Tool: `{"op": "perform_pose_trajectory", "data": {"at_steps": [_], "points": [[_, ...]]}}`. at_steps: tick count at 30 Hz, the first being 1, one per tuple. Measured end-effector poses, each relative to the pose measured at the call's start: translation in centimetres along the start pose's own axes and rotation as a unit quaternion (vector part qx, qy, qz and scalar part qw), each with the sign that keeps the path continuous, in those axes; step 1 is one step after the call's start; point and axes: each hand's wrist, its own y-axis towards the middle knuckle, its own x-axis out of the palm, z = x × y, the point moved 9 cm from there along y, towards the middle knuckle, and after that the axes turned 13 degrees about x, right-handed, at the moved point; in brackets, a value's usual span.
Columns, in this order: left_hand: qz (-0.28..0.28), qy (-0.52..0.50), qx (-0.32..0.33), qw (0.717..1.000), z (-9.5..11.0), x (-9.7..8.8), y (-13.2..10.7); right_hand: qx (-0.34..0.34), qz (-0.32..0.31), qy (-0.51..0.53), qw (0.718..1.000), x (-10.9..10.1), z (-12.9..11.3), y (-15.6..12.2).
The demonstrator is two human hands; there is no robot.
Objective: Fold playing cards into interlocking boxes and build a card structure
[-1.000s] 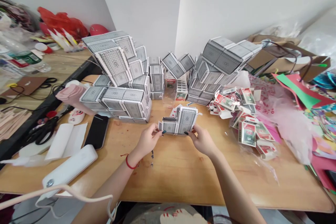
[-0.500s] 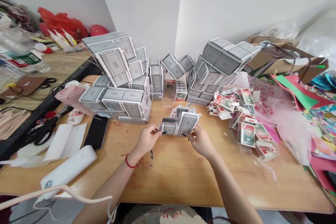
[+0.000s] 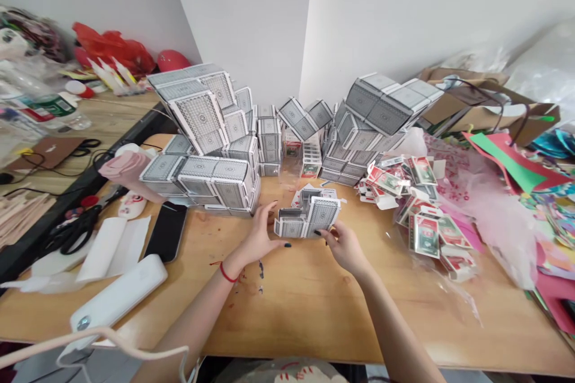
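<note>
A small structure of folded playing cards (image 3: 322, 214), grey patterned backs outward, stands near the middle of the wooden table. My right hand (image 3: 345, 246) pinches its lower right side between thumb and fingers. Just left of it, my left hand (image 3: 259, 234) is spread, thumb and fingers apart, holding nothing. Loose playing cards (image 3: 330, 192) lie partly hidden behind the structure. Farther back on the left rises a large stack of card blocks (image 3: 213, 176); another stack of card blocks (image 3: 377, 105) is at the back right.
Red and green card boxes (image 3: 424, 233) lie heaped to the right beside clear plastic. On the left are a phone (image 3: 166, 231), a white power bank (image 3: 119, 298), black scissors (image 3: 76, 230) and a roll of white paper (image 3: 101, 249). A pale cable (image 3: 112, 335) crosses the lower left.
My left hand has let go of the small card structure and opened, slightly to its left. My right hand keeps its hold. The view has shifted slightly.
</note>
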Motion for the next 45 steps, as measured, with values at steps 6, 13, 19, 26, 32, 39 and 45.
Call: {"op": "perform_pose_trajectory", "data": {"at_steps": [6,13,19,26,32,39,45], "points": [[-0.022,-0.050,-0.022,0.998,0.0,2.3,0.7,0.021,0.065,0.061,0.996,-1.0,0.0,-0.3],[-0.012,-0.035,-0.007,0.999,2.5,2.1,0.8,0.020,0.121,0.132,0.984,0.1,-2.2,-2.0],[-0.005,0.004,0.070,0.998,4.4,1.7,1.0,0.016,0.135,0.152,0.979,0.5,-3.9,-1.6],[-0.005,0.039,0.100,0.994,5.3,1.6,1.3,0.011,0.148,0.229,0.962,0.1,-3.6,-1.7],[0.016,0.030,0.078,0.996,4.7,1.4,1.6,0.005,0.197,0.290,0.936,0.1,-2.9,-2.3],[0.033,0.018,0.067,0.997,4.7,1.2,1.5,0.004,0.227,0.319,0.920,0.3,-2.6,-2.8],[0.040,0.016,0.067,0.997,4.8,1.1,1.6,0.002,0.232,0.340,0.911,0.2,-2.6,-2.9]]}}
